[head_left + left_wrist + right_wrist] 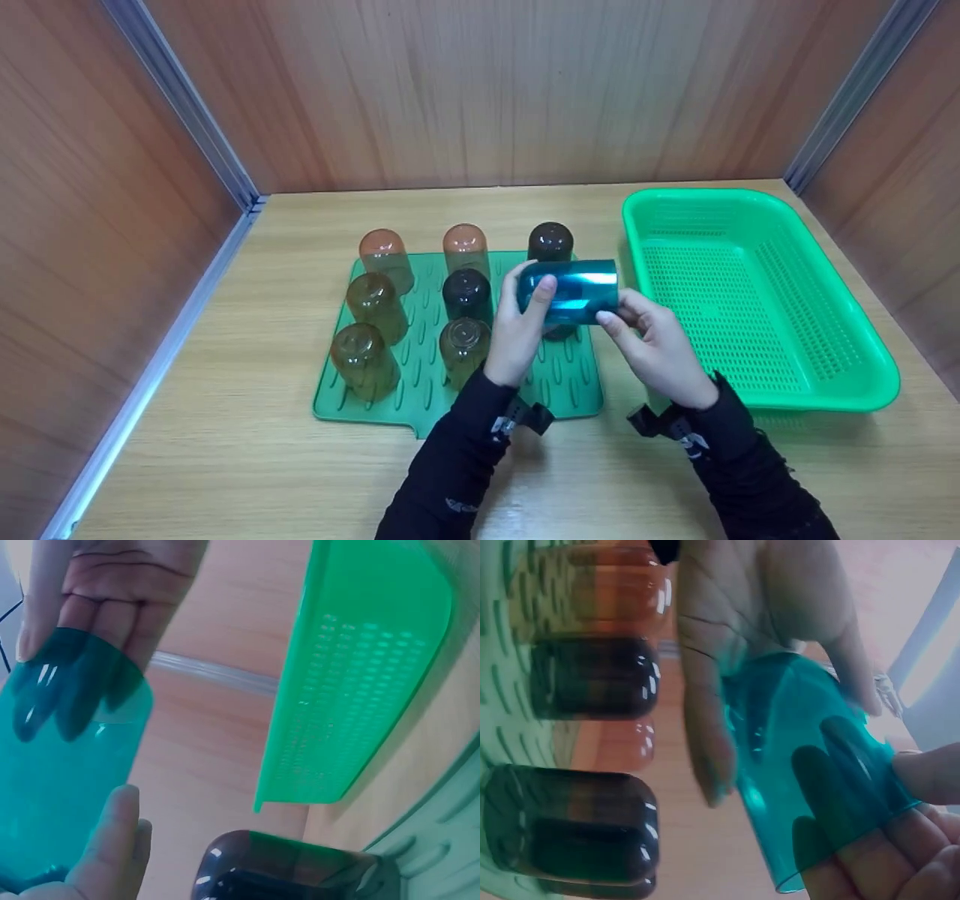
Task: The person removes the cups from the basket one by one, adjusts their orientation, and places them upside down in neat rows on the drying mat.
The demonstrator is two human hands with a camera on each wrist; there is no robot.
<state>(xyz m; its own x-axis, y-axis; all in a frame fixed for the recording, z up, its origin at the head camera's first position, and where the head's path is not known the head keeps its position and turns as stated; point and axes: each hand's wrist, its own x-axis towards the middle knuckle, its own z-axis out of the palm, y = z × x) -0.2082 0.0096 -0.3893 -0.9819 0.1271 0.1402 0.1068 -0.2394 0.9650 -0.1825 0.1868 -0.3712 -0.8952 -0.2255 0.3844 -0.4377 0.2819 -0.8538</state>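
Observation:
A clear teal glass (574, 292) is held sideways above the right part of a green drying mat (420, 375). My left hand (517, 330) grips its closed end, thumb on the near side. At the open end, my right hand (664, 349) pinches the rim. Through the wall of the teal glass (780, 787) in the right wrist view, right-hand fingers show inside it. Upside down on the mat stand amber glasses (365, 361), pinkish glasses (465, 247) and dark glasses (466, 295). One dark glass (559, 332) is mostly hidden behind the teal one.
A green perforated basket (874, 375) stands to the right of the mat, with its slotted floor in sight. Wood-grain panels (487, 97) with metal corner strips (187, 105) enclose the wooden table (247, 360) at the back and both sides.

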